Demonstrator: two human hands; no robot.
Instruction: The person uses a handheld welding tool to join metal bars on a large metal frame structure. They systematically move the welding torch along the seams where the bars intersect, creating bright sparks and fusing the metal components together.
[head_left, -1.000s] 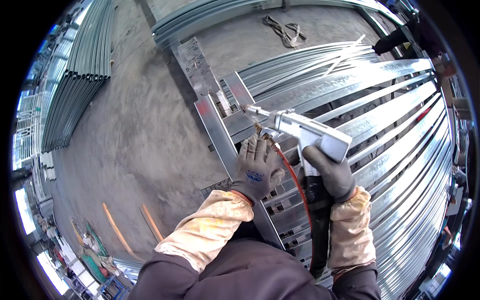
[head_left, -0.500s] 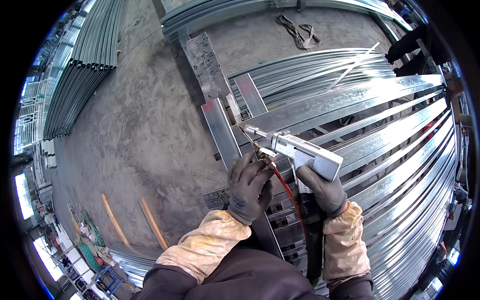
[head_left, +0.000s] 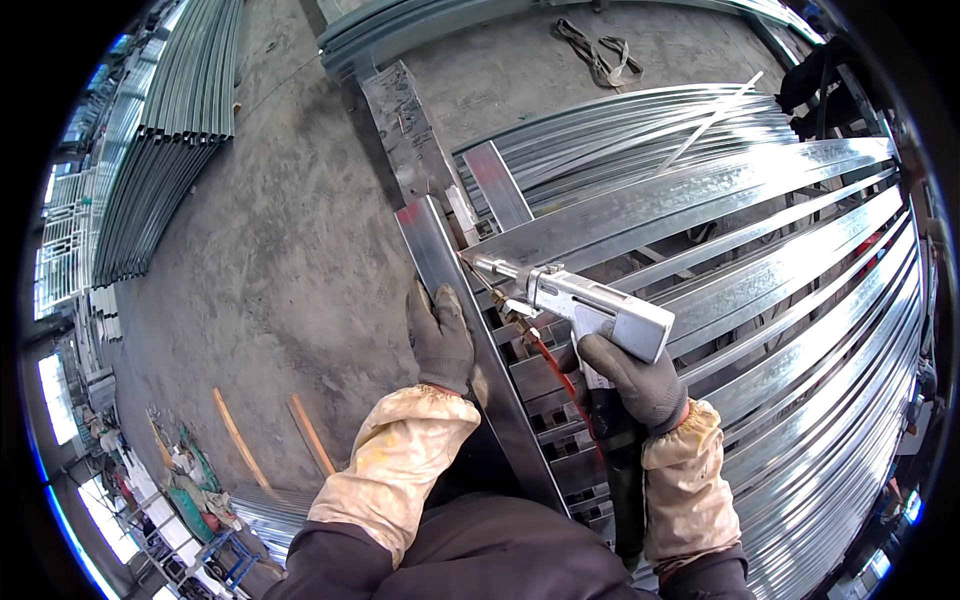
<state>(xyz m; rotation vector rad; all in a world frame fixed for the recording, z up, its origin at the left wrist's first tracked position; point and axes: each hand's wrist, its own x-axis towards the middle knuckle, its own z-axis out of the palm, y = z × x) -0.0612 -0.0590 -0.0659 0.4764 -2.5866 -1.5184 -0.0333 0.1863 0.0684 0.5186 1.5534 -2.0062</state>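
Long parallel galv. bars (head_left: 700,205) fill the right, near to far. Steel tube (head_left: 500,400) runs near–far across their left ends. Silver gun-shaped tool (head_left: 610,310), centre, nozzle pointing left, tip by tube. R. hand (head_left: 640,385) closed round tool's handle. L. hand (head_left: 440,345), part-open, touches tube's left edge; can't tell if gripping. Red hose (head_left: 560,372) btwn. hands.

Head-worn fisheye view, downward, close over left hand (head_left: 442,342) and right hand (head_left: 640,387).
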